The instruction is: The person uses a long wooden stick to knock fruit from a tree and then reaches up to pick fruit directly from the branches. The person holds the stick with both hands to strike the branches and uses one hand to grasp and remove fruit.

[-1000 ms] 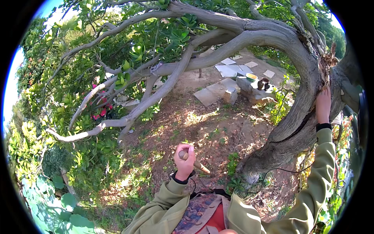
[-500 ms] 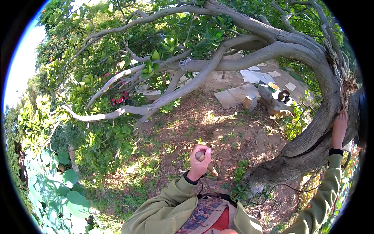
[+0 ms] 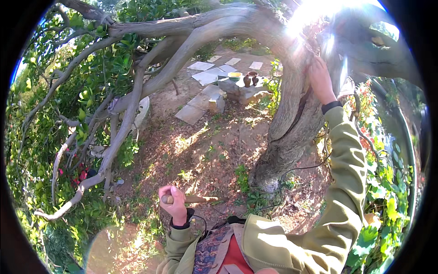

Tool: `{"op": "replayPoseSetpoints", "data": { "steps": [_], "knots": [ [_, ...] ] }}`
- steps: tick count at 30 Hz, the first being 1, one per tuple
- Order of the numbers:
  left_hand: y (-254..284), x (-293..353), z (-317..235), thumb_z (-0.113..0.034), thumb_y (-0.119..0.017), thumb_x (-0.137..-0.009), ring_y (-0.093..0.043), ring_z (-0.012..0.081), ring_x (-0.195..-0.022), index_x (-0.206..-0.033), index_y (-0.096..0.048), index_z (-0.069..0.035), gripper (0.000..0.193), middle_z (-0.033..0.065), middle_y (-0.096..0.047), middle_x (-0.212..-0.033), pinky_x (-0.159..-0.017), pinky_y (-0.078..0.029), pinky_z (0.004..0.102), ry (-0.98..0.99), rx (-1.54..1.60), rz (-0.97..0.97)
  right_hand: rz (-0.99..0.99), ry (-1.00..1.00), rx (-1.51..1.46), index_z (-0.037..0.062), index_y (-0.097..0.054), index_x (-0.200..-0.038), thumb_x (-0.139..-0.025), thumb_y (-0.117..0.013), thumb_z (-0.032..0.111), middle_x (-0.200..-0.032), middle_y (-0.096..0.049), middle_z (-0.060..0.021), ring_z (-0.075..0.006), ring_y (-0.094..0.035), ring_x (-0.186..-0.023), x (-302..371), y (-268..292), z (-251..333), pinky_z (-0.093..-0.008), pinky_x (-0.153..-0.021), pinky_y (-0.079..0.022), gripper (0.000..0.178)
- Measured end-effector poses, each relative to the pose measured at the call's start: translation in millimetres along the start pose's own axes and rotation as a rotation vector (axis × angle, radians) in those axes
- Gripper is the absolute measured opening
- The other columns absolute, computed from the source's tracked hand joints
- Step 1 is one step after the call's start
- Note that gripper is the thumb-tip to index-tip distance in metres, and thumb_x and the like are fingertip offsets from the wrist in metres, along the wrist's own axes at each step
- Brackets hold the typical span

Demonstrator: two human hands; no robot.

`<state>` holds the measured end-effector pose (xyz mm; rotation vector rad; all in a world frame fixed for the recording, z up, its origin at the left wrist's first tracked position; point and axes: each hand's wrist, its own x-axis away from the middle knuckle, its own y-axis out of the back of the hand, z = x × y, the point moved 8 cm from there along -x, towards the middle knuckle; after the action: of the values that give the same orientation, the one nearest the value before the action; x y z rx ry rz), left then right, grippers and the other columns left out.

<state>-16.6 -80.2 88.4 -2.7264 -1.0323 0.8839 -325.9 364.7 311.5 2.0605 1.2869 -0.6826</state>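
From my distant place, I look down through the head camera and I see two bare hands well apart. The left hand (image 3: 174, 203) is low, and its fingers are clenched around a wooden stick (image 3: 200, 199). The rounded end of this stick shows at the fist, and the thinner part points to the right, over the leaf-covered ground (image 3: 200, 155). The right hand (image 3: 320, 81) is raised high and lies against the thick tree trunk (image 3: 289, 107), near the long dark split in its bark. Strong sun glare (image 3: 315, 20) is just above, and the fingertips are unclear to me, so I cannot tell if they grip something or only touch the wood. A dark cable (image 3: 299, 169) passes by the foot of the trunk. Farther away I notice flat stone slabs (image 3: 194, 111), a yellow bowl (image 3: 234, 75) and, beside it, brown pots (image 3: 247, 81). Long bent branches (image 3: 132, 102) spread to the left, among green leaves.
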Motion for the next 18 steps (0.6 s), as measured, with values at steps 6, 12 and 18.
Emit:
{"op": "replayPoseSetpoints", "data": {
  "steps": [6,12,18],
  "knots": [
    [-12.0,-0.9,-0.7,-0.008,-0.047,-0.097,-0.037,0.0067,-0.044,-0.095,-0.044,-0.005,0.005,-0.0001,-0.041,-0.057,-0.041,-0.034,0.0235,-0.040,-0.056,0.041,0.030,0.000,-0.031,0.0044,-0.061,-0.080,-0.078,-0.051,0.012,-0.080,-0.059,-0.0099,-0.0241,-0.057,-0.100,1.8,-6.7,1.4,-0.0375,-0.113,-0.028,0.013],
    [-23.8,2.7,0.1,-0.010,-0.048,-0.098,-0.040,0.0067,-0.048,-0.095,-0.044,-0.004,0.008,0.0009,-0.044,-0.060,-0.044,-0.035,0.0234,-0.005,-0.035,0.054,0.018,0.011,-0.027,0.0046,-0.059,-0.078,-0.077,-0.052,0.012,-0.076,-0.055,-0.0081,-0.0227,-0.057,-0.094,4.4,-2.7,0.3,-0.0379,-0.113,-0.028,0.011],
    [-28.8,4.3,2.3,-0.011,-0.051,-0.097,-0.042,0.0068,-0.050,-0.097,-0.046,-0.003,0.009,0.0013,-0.047,-0.064,-0.045,-0.035,0.0233,0.007,0.002,0.080,-0.083,-0.037,-0.201,0.0043,-0.056,-0.088,-0.078,-0.050,0.011,-0.080,-0.053,-0.0076,-0.0233,-0.055,-0.095,3.1,9.3,-6.7,-0.0390,-0.111,-0.031,0.013]
  ]
}}
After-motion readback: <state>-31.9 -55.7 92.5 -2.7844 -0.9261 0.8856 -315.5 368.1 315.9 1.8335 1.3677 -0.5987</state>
